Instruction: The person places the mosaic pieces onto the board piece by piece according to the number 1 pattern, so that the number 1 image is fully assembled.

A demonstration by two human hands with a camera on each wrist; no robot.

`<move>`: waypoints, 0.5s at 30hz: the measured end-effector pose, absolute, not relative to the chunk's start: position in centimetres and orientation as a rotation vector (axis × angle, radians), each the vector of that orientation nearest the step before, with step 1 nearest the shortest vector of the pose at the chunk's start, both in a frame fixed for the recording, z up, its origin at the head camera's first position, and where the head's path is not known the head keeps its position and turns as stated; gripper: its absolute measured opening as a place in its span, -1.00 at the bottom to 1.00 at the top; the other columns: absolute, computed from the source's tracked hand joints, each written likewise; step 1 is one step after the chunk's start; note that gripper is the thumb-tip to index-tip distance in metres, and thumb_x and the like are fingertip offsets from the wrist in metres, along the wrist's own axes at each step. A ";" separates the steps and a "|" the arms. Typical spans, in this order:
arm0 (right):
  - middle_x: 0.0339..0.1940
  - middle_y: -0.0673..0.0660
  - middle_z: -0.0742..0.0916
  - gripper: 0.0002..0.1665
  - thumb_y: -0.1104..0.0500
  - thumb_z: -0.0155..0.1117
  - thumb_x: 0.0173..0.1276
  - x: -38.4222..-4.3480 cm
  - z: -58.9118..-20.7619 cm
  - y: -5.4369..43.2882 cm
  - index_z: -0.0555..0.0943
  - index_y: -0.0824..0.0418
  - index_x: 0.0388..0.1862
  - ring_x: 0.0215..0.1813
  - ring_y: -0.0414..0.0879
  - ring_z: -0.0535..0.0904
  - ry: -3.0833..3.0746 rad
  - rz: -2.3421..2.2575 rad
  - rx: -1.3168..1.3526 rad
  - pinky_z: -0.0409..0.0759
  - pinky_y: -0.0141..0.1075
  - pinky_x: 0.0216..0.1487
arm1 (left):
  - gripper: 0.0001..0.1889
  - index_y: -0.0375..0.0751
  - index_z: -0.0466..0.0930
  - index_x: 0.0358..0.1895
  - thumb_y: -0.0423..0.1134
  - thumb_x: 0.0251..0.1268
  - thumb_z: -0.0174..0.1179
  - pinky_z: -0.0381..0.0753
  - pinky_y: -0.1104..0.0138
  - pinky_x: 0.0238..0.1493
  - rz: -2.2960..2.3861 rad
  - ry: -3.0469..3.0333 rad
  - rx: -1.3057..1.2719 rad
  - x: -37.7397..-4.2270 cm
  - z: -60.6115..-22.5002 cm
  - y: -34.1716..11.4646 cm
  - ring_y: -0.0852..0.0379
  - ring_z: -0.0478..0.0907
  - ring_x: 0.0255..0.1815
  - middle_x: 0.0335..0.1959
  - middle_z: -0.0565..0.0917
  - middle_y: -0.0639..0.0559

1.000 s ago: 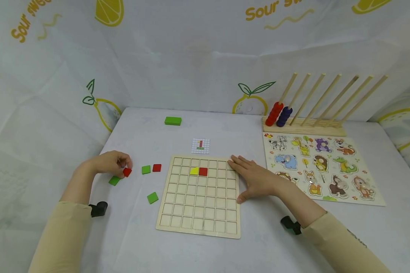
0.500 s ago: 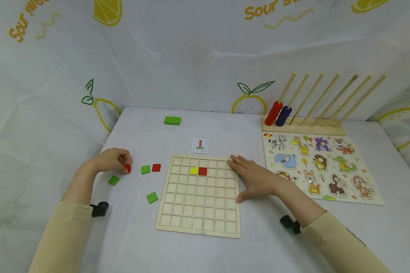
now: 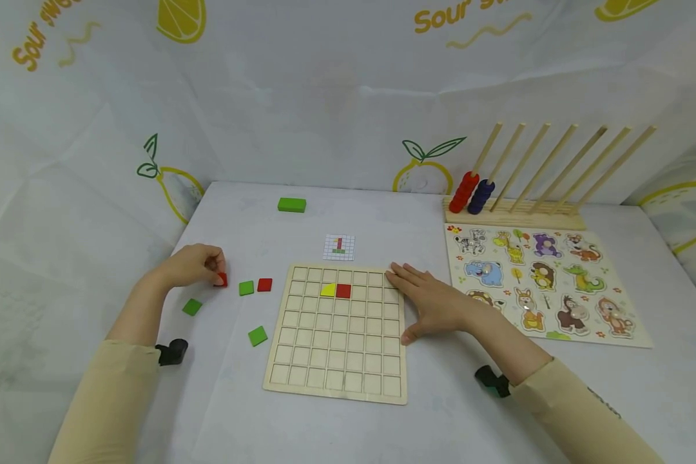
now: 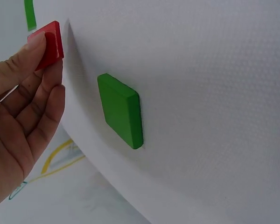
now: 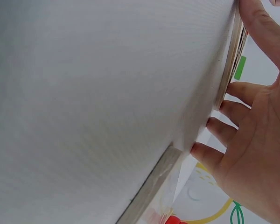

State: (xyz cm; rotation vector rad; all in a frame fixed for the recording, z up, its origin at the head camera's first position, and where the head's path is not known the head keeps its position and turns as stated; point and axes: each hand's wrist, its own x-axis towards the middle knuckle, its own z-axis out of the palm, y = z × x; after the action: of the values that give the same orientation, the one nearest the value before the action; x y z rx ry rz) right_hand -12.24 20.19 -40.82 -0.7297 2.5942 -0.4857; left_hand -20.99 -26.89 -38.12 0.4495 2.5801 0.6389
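Note:
Between thumb and fingers, my left hand (image 3: 193, 264) pinches a red square tile (image 4: 52, 45) at the left of the table. A green tile (image 4: 121, 111) lies just below that hand. To its right rest another green tile (image 3: 246, 288) and a second red tile (image 3: 264, 285). My right hand (image 3: 437, 303) has its fingers spread along the right edge of the wooden grid board (image 3: 336, 390), touching it. On the board, a yellow piece with a slanted corner (image 3: 328, 290) sits beside a red tile (image 3: 343, 291).
Behind the board lies a small pattern card (image 3: 339, 247). A green block (image 3: 292, 205) is farther back, and one green tile (image 3: 258, 336) lies left of the board. At right are an animal puzzle board (image 3: 548, 283) and a bead rack with wooden rods (image 3: 516, 216).
My left hand has lifted the red tile away from the green tile beneath it and shifted slightly right and away from me. My right hand has stayed on the board's edge.

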 end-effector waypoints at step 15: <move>0.67 0.20 0.04 0.47 -0.33 0.56 -0.14 -12.2 -40.9 20.2 0.02 0.18 0.61 0.67 0.25 -0.10 2.601 -0.488 -0.737 0.01 0.23 0.57 | -0.92 -0.23 0.60 -0.30 -0.42 0.16 0.28 0.49 0.32 -0.19 0.624 2.592 0.495 -20.4 -36.2 -23.2 0.11 0.52 -0.28 -0.37 0.67 -0.01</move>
State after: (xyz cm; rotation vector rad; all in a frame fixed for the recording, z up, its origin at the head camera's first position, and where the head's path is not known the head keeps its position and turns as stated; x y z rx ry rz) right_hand -12.24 20.23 -40.88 -0.7366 2.6014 -0.4882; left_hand -20.41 -23.23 -36.20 0.4949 2.5925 0.6237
